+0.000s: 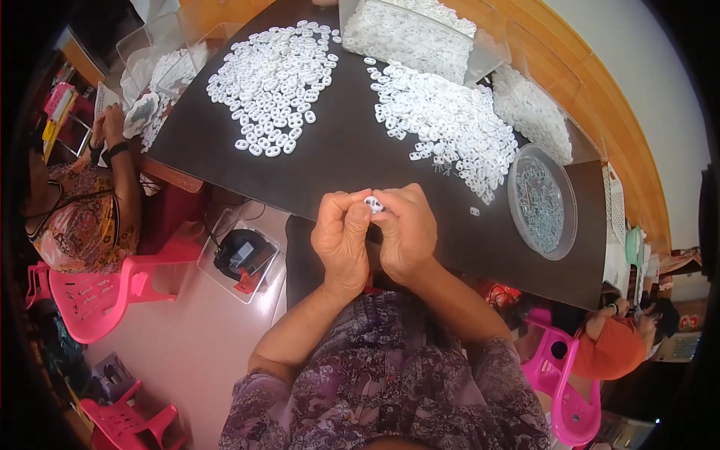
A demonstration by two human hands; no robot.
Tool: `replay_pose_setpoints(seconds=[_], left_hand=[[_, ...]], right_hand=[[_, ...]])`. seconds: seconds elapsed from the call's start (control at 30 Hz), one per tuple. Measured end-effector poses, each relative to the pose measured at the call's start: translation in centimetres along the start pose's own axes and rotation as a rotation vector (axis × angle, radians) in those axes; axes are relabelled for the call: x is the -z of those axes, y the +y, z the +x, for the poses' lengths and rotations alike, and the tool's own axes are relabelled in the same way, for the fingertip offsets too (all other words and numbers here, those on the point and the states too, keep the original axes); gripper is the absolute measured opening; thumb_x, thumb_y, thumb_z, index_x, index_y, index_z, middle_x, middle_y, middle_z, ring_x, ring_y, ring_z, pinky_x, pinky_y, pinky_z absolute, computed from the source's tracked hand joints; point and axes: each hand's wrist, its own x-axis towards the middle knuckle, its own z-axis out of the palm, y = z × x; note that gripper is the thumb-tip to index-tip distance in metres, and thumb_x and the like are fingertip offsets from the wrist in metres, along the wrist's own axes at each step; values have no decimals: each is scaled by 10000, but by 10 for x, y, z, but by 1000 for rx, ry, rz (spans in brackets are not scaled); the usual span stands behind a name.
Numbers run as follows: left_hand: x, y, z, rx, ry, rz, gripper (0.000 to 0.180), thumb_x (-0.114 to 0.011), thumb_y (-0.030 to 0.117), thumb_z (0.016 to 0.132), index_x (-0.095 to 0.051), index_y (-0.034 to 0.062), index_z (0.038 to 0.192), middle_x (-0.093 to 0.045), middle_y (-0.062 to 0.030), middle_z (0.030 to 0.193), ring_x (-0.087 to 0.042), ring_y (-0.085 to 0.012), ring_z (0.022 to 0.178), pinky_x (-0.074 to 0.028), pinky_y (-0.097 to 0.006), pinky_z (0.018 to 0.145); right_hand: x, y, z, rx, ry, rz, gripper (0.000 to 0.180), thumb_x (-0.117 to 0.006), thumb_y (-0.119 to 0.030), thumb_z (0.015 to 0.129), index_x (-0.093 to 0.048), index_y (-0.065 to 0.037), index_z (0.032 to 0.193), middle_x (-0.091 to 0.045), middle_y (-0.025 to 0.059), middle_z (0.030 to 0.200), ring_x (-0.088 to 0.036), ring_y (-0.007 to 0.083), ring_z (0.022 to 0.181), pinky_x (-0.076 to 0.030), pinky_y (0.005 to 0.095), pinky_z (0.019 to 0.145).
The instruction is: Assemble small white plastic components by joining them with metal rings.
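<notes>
Small white plastic ring point(373, 203) pinched between fingertips of both hands, above near edge of dark table point(330, 161); left hand point(341, 240) and right hand point(405, 232) closed together on it; two heaps of white rings point(274, 75) point(442, 120) beyond; round clear dish of grey parts point(541, 202) to the right; pink chair point(97, 292) at left.

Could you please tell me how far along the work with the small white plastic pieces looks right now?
Possibly done: the left heap lies apart on the dark table, though I cannot tell finished from unfinished. In hand: the left hand and right hand pinch one white piece together. Left: a big right heap, full clear bins and a round tub of small metal parts.
</notes>
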Motion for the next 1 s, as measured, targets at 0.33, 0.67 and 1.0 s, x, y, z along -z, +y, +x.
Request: replay_pose_setpoints(seconds=[0.33,0.67,1.0], left_hand=[[-11,-7,-5,-20,54,112,99,-521,89,930,-564,5,899,-499,3,775,-437,-51,667,-384,-196,578],[-13,-8,33,-137,-358,606,166,-628,10,763,-630,35,928,-585,-105,761,-564,-262,745,-446,-346,676],[-33,-25,69,-390,-533,935,130,-650,30,736,-648,59,862,-547,-98,721,-533,-287,720,-422,-386,634]], right_hand=[[7,0,1,-48,-11,28,211,-625,31,754,-545,2,947,-560,126,773,-520,269,624,-416,348,527],[104,36,30,-432,18,-280,82,-622,-38,812,-626,-3,885,-598,73,793,-559,122,708,-445,247,653],[270,171,141,-132,103,-1060,182,-605,-146,819,-647,-12,935,-648,157,841,-623,269,804,-477,360,721]])
